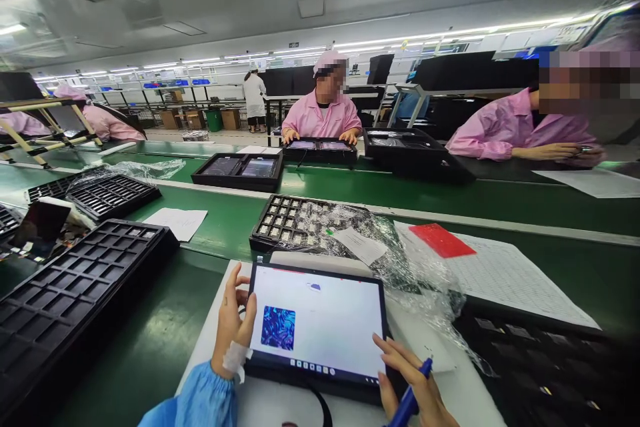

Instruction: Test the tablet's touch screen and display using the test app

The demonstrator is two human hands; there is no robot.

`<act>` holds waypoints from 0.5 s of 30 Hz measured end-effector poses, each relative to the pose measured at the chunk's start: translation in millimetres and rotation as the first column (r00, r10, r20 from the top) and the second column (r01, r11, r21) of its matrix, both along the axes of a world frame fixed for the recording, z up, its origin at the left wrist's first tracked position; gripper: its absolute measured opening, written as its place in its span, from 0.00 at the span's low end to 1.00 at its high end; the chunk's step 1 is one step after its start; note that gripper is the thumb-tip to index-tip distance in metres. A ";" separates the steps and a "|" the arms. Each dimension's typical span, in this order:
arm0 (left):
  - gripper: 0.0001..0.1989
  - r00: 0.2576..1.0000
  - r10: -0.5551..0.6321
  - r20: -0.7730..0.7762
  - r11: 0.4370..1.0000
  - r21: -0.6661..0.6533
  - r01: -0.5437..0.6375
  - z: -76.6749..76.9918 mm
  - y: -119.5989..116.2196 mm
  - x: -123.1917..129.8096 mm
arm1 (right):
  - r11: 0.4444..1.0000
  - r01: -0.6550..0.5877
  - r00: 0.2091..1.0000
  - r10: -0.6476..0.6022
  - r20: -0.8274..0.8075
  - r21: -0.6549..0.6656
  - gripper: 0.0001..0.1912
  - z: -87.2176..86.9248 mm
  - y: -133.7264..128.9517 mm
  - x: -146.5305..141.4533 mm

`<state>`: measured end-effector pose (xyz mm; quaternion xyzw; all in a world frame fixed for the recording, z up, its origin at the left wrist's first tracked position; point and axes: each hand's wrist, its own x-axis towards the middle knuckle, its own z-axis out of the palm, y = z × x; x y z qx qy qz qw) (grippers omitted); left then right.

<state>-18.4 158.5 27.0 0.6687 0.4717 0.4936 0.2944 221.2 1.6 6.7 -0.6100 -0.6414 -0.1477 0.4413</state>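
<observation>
While both hands sit at the tablet: its lit white screen faces up, with a blue patterned square at lower left and a taskbar along the bottom edge.
Tablet (316, 327): lies on a white sheet on the green bench (150, 340), directly in front of the person, with a black cable running out from under its near edge.
Left hand (234, 320): grips the tablet's left edge, thumb on the bezel and fingers curled around the side; a white bandage wraps the wrist above a blue sleeve (200, 400).
Right hand (413, 380): closed around a blue pen (411, 397), fingertips resting at the tablet's lower right corner.
Parts tray (293, 220): black, gridded, holding small components, just beyond the tablet and partly under crumpled clear plastic wrap (410, 267).
Empty trays (70, 293): black compartment trays stacked at the left of the bench, with more of them further back.
Paperwork (505, 273): a printed form to the right, with a red card (443, 240) lying on its far corner.
Co-workers: one person in a pink coat (324, 117) sits across the bench with hands on a black tray (320, 150); another in pink (520, 127) is at the right.
</observation>
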 end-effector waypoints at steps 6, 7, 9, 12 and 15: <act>0.25 0.994 0.065 -0.093 0.992 0.117 -0.054 9.3 -5.5 0.2 | 0.997 0.020 0.996 -0.013 0.089 -0.072 0.07 -2.8 1.4 0.5; 0.25 0.986 0.085 -0.146 0.975 0.214 -0.052 11.7 -7.2 -0.2 | 0.997 0.016 0.993 -0.008 0.117 -0.069 0.07 -2.7 2.5 0.4; 0.24 0.955 0.087 -0.285 0.904 0.425 0.045 16.8 -12.5 -0.1 | 0.999 0.007 0.984 0.003 0.178 -0.054 0.06 -1.9 4.9 -0.5; 0.21 0.869 0.043 -0.494 0.776 0.564 0.282 22.8 -24.2 4.8 | 0.999 -0.019 0.972 0.028 0.234 -0.040 0.06 0.5 7.7 -4.0; 0.20 0.801 0.055 -0.597 0.723 0.576 0.380 25.3 -35.4 15.0 | 1.000 -0.013 0.985 0.017 0.170 -0.024 0.05 3.1 8.1 -9.9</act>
